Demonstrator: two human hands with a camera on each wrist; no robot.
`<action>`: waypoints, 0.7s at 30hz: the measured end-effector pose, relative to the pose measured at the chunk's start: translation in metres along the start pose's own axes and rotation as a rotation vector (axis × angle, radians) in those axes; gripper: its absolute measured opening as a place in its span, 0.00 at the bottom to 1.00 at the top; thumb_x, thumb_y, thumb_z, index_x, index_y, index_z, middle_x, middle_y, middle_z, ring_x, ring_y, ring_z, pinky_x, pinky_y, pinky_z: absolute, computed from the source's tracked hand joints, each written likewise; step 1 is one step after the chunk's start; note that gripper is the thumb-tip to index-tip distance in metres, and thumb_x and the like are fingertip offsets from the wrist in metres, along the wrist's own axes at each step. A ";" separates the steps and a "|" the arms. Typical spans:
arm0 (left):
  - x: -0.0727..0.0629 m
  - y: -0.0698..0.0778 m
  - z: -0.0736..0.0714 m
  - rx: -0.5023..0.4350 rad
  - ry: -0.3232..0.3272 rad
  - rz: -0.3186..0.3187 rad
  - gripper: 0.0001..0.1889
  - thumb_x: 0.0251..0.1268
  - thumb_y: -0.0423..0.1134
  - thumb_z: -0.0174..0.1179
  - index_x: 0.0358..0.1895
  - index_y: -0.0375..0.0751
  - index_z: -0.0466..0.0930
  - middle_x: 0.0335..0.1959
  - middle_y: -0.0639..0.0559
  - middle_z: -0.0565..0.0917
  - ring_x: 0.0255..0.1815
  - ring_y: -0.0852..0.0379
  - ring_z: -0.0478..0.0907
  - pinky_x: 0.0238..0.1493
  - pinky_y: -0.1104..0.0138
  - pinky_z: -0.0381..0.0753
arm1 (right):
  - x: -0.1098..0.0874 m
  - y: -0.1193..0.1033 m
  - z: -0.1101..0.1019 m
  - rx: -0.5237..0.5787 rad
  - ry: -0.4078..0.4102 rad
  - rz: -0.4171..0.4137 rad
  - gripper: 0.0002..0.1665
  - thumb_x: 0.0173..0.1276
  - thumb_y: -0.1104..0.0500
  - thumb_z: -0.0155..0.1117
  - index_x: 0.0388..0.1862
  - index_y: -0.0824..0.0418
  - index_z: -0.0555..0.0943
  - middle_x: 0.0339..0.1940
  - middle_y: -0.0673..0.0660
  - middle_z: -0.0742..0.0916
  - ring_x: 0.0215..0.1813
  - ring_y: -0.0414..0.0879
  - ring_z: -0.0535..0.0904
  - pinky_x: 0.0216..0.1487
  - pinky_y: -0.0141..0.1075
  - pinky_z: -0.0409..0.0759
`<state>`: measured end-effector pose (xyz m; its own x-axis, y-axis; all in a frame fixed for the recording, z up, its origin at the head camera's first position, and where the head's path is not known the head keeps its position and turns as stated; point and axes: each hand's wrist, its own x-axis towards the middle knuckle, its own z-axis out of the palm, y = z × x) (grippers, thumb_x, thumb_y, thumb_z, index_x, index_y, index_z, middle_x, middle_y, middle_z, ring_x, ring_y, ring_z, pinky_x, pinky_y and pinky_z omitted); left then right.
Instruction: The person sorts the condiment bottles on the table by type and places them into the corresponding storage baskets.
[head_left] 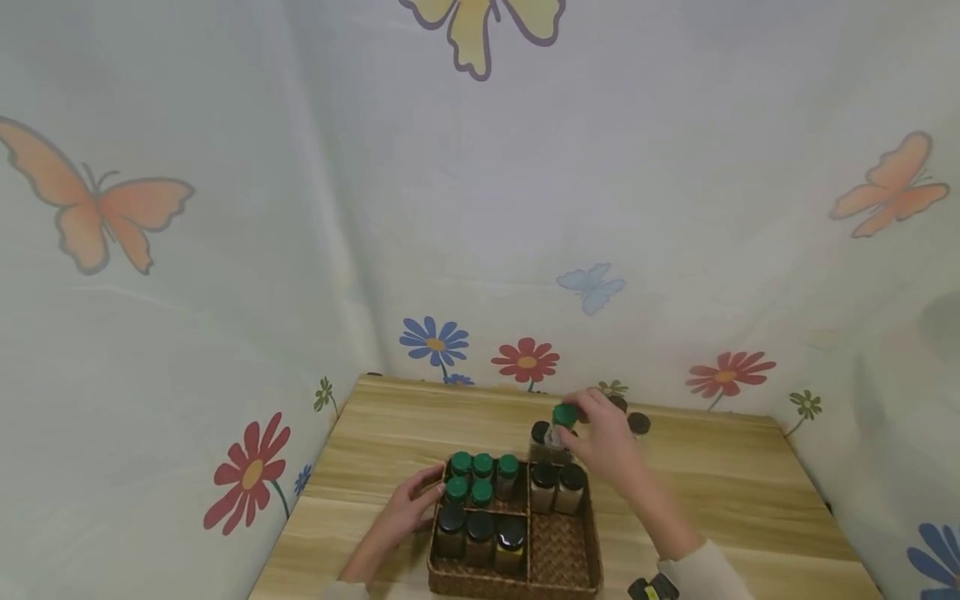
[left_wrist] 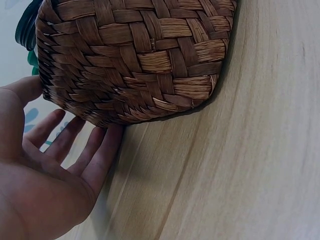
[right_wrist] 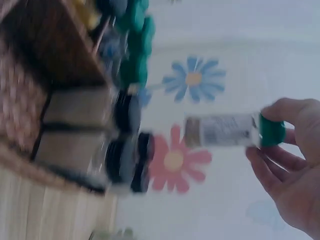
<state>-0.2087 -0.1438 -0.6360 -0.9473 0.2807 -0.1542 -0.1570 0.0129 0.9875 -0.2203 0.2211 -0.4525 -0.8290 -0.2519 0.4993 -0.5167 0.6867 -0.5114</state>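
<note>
My right hand (head_left: 603, 433) pinches a spice jar (right_wrist: 225, 131) by its green cap, lifting it above the back of the basket. The jar is clear with a pale label and some brown contents. At the left side of the divided woven basket (head_left: 517, 583), my left hand (head_left: 405, 512) grips the back corner, thumb at the rim and fingers along the wall (left_wrist: 135, 60). Several green-capped jars (head_left: 482, 492) fill the back left compartment. Black-capped jars (head_left: 481, 533) stand in the front left one, and two more black-capped jars (head_left: 570, 483) in the right one.
Behind the basket stands a black-capped jar (head_left: 540, 433), close by my right hand. Further right are dark-capped jars (head_left: 639, 423) near the wall. A small black object (head_left: 652, 587) lies by my right sleeve. A flower-printed sheet (head_left: 637, 333) borders the wooden table (head_left: 720, 500).
</note>
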 end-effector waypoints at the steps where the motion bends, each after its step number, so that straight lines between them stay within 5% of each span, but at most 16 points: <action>1: 0.000 0.000 -0.001 -0.003 -0.001 -0.002 0.34 0.82 0.49 0.60 0.81 0.35 0.63 0.80 0.30 0.64 0.76 0.32 0.68 0.59 0.44 0.86 | -0.001 -0.009 0.001 0.020 -0.031 -0.024 0.22 0.62 0.64 0.82 0.54 0.62 0.84 0.46 0.54 0.86 0.45 0.49 0.85 0.46 0.46 0.90; 9: 0.000 0.002 -0.001 0.007 0.005 -0.009 0.36 0.82 0.51 0.60 0.81 0.34 0.63 0.79 0.30 0.65 0.74 0.34 0.72 0.61 0.47 0.85 | -0.024 -0.030 0.035 0.089 -0.294 -0.022 0.20 0.68 0.56 0.79 0.57 0.54 0.85 0.48 0.46 0.84 0.45 0.44 0.84 0.45 0.40 0.88; 21: -0.004 0.005 0.001 -0.006 0.003 -0.021 0.37 0.81 0.52 0.61 0.81 0.34 0.62 0.80 0.30 0.65 0.75 0.34 0.70 0.61 0.45 0.85 | -0.050 -0.007 0.086 0.123 -0.403 -0.014 0.22 0.67 0.63 0.79 0.59 0.61 0.84 0.54 0.53 0.87 0.53 0.48 0.86 0.49 0.41 0.88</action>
<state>-0.2053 -0.1443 -0.6301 -0.9447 0.2776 -0.1746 -0.1780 0.0132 0.9839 -0.1934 0.1698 -0.5341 -0.8264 -0.5242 0.2057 -0.5301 0.6011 -0.5980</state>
